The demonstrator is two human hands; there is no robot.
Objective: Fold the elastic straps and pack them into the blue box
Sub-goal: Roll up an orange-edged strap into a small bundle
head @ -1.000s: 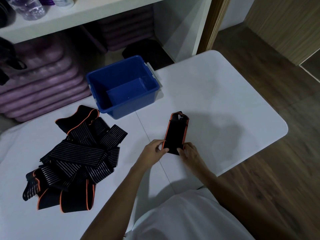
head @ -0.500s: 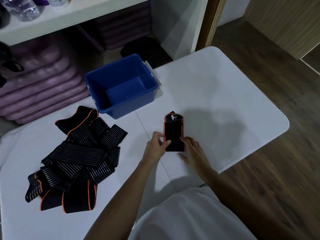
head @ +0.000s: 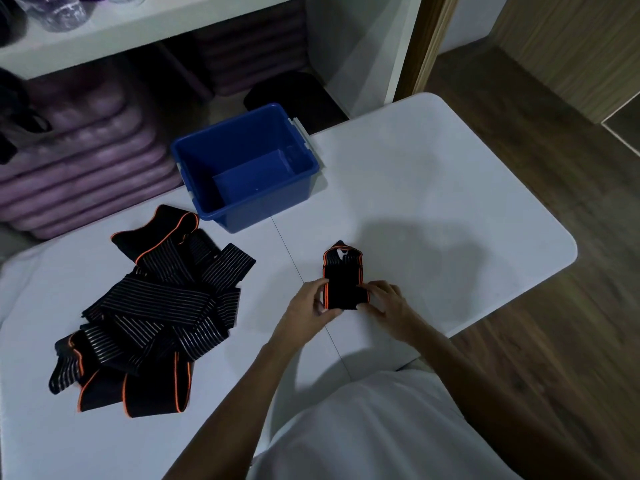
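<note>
Black, orange-edged folded strap lies mid-worktop, pinched at its near end by left hand and right hand; folding seemingly done. Next: lift it into the empty blue box at the far edge.

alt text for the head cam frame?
Both hands, left hand and right hand, pinch a folded strap on the white table. An empty blue box sits beyond; a pile of unfolded straps lies left.
</note>
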